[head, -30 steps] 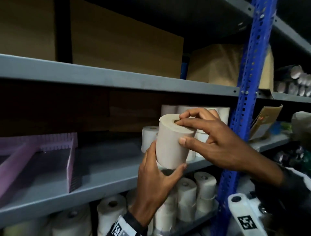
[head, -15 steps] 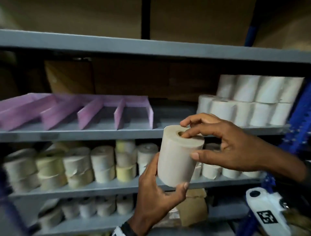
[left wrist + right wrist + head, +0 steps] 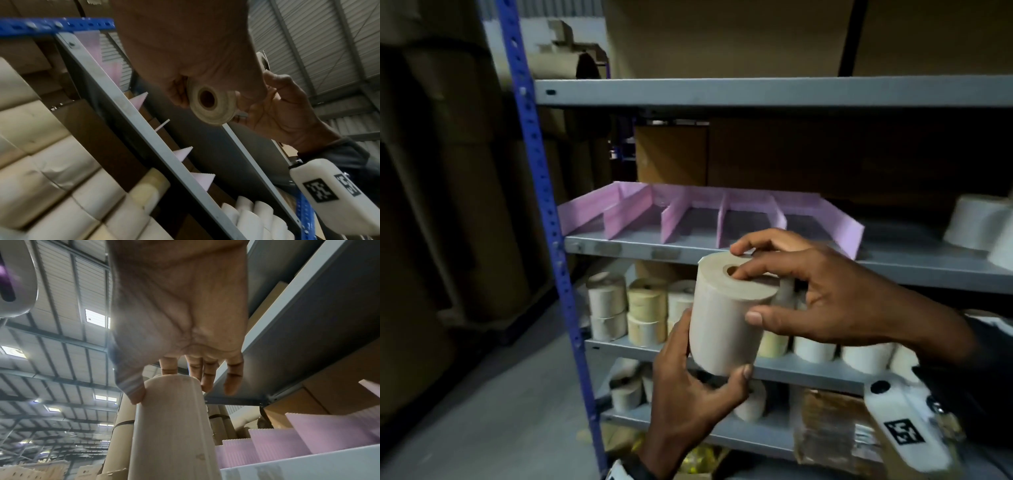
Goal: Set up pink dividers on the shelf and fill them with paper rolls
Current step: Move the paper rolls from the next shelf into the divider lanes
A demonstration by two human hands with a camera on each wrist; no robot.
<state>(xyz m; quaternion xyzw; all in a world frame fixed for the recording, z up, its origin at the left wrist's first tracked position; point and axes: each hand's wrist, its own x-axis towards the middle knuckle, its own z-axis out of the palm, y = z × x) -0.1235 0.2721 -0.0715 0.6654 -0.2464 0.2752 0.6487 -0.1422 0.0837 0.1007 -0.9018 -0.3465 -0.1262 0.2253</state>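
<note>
Paper roll (image 3: pixel 726 318) in both hands, apparently before pink dividers (image 3: pixel 709 212).

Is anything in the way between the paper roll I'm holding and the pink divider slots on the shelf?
Nothing visible. The paper roll, held by the left hand and right hand, sits in front of the pink dividers, whose slots are empty and open toward you.

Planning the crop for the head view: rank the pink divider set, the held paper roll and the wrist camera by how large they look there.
1. Pink divider set, widest.
2. Held paper roll, though nearness enlarges it.
3. Wrist camera, partly cut off, so its rank below the roll is unsure.
</note>
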